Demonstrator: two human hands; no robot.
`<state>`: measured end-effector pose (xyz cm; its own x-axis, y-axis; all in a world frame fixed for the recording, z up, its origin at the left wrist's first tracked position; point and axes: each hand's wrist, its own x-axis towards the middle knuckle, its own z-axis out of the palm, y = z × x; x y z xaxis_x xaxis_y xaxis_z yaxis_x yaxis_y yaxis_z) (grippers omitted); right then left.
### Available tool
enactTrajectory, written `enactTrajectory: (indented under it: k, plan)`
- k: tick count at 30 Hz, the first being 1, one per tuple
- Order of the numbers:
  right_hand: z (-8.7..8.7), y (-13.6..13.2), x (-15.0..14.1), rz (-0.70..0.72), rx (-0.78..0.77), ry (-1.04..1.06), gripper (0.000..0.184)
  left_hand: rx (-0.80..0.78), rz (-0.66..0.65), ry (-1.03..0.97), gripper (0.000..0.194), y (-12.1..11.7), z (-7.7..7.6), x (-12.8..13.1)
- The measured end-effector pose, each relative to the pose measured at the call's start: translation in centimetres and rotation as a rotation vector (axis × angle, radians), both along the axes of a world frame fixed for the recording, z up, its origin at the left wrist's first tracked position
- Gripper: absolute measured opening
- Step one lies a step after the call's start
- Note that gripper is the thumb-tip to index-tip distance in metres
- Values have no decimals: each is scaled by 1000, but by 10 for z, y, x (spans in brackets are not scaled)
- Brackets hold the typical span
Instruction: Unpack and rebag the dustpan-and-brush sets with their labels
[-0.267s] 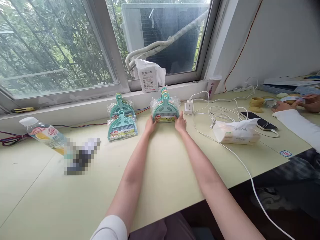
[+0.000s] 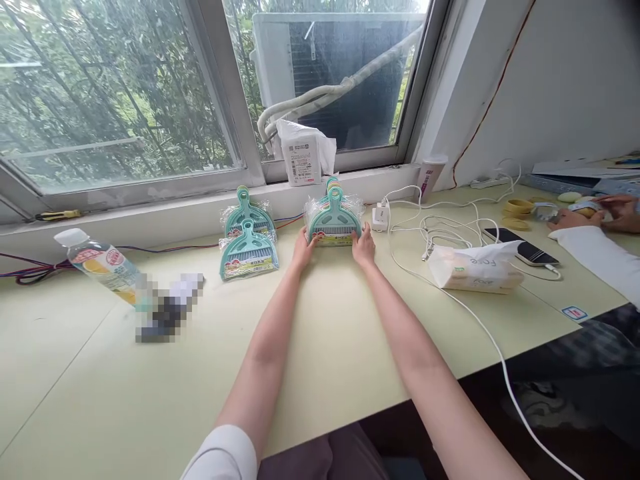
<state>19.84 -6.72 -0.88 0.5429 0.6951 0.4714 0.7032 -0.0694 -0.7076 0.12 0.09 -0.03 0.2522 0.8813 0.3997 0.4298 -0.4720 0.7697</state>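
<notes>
Below the window, a stack of mint-green dustpan and brush sets (image 2: pixel 336 217) in clear wrapping stands on the table. My left hand (image 2: pixel 303 250) is closed on the stack's lower left edge, thumb in front. At the lower right edge, my right hand (image 2: pixel 365 245) grips the same stack, its thumb on the front and the fingers around the side. To the left, another wrapped dustpan set (image 2: pixel 249 253) leans in front of a further dustpan stack (image 2: pixel 245 212). The fingers behind the held stack are partly hidden.
A tilted drink bottle (image 2: pixel 103 267) is at the left. A paper packet (image 2: pixel 304 157) rests on the sill. On the right are a white charger (image 2: pixel 381 217), tangled cables, a tissue pack (image 2: pixel 475 269), a phone (image 2: pixel 521 247), a cup (image 2: pixel 431 177) and another person's hands (image 2: pixel 580 217).
The whole view has shifted slightly to the right. My hands keep their hold on the dustpan stack, with no clear movement of it on the table.
</notes>
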Motion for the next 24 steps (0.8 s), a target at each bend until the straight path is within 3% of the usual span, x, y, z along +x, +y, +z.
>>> enactTrajectory:
  k: [4,9,12,16,18,20,24]
  plan:
    - [3,-1,-3,-19,46,-30,64,79,88,-59,54,-12,9,1]
    - [7,-2,-7,-37,132,-98,68,248,408,23,46,-53,33,-10]
    - [11,-6,-9,-49,188,-148,68,274,442,178,45,-70,47,-47]
    - [19,-22,-17,-124,290,-272,64,111,654,271,48,-75,52,-133]
    - [25,-35,-29,-105,306,-339,59,9,590,349,43,-79,46,-177]
    - [30,-50,-49,12,256,-408,53,-82,424,441,38,-89,36,-211]
    - [33,-78,-105,451,89,-556,44,-38,213,526,35,-120,24,-239]
